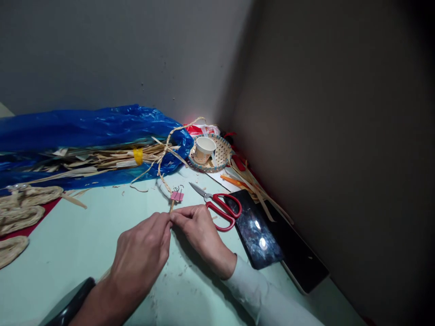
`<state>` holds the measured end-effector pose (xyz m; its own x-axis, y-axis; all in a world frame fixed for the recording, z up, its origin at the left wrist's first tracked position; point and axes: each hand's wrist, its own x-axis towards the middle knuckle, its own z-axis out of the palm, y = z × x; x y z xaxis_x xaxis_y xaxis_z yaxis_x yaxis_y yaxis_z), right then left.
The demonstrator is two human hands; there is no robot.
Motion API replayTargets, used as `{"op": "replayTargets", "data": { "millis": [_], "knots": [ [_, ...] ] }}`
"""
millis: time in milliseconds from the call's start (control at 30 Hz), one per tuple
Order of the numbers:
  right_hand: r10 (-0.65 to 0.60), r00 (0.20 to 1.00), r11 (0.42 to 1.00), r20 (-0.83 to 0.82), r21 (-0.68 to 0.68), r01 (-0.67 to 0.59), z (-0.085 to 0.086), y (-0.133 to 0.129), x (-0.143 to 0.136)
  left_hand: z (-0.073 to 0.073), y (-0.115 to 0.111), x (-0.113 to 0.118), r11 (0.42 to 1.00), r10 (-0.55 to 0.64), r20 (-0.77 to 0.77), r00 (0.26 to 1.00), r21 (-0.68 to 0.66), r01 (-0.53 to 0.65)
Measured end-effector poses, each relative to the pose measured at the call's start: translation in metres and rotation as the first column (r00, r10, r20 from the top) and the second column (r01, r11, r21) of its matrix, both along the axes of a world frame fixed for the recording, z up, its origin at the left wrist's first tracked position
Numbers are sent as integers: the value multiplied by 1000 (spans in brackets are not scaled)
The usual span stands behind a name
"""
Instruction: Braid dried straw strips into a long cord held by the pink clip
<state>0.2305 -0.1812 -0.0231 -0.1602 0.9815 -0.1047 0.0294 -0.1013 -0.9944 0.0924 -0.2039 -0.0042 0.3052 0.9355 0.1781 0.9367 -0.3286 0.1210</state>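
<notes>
A thin straw braid (162, 170) runs from the back of the table down to my fingertips. Just beyond my hands, a pink binder clip (177, 196) grips the braid. My left hand (144, 242) is closed, thumb and fingers pinching the braid's near end. Against it, the fingertips of my right hand (200, 231) pinch the same spot. The exact strands between the fingers are hidden. A pair of red-handled scissors (222, 206) lies half open to the right of my right hand.
A blue plastic bag (84, 129) holds a bundle of dry straw (115, 158) at the back left. Coiled straw pieces (20, 219) lie at far left. A paper cup (204, 149) stands on a woven tray (224, 149). Right of the scissors are a phone (253, 231) and a dark tablet (302, 253).
</notes>
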Motion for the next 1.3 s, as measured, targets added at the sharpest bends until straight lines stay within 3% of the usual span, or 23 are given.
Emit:
{"op": "replayTargets", "data": {
  "millis": [133, 300, 400, 467, 533, 667, 700, 833, 933, 1033, 1200, 1300],
  "knots": [
    [0, 1000, 999, -22, -36, -1, 1, 2, 1, -8, -3, 2, 976, -82, -107, 991, 191, 102],
    [-26, 1000, 997, -5, -68, 26, -1, 2, 2, -11, -18, 12, 944, -140, -244, 960, 261, 204],
    [-30, 999, 996, 33, -87, 33, -3, 2, 2, -7, -26, 12, 956, -195, -163, 967, 187, 225],
    [-21, 998, 995, 59, -95, 27, -4, 2, 3, 1, -24, 4, 972, -234, 18, 972, 33, 234],
    [-9, 997, 995, 81, -94, 17, -3, 1, 5, 12, -14, -7, 969, -148, 232, 961, -160, 188],
    [8, 994, 997, 108, -78, 0, -5, 1, 8, 23, 13, -24, 942, 170, 533, 829, -334, 22],
    [12, 994, 997, 109, -73, -4, -6, 1, 9, 22, 19, -25, 928, 203, 570, 796, -371, 30],
    [32, 995, 999, 91, -45, -28, -10, 2, 9, 9, 28, -16, 831, 226, 700, 677, -502, 241],
    [64, 995, 998, 71, -32, -62, -10, 2, 9, 0, 27, -8, 789, 299, 757, 581, -538, 296],
    [88, 993, 996, 84, -20, -87, -9, 3, 12, -3, 26, -5, 751, 369, 758, 538, -584, 308],
    [119, 983, 992, 140, 26, -124, -7, 2, 16, -4, 25, -6, 693, 424, 734, 530, -640, 333],
    [105, 964, 988, 244, 83, -129, -3, -1, 16, -4, 26, -6, 690, 398, 708, 583, -650, 319]
  ]
}}
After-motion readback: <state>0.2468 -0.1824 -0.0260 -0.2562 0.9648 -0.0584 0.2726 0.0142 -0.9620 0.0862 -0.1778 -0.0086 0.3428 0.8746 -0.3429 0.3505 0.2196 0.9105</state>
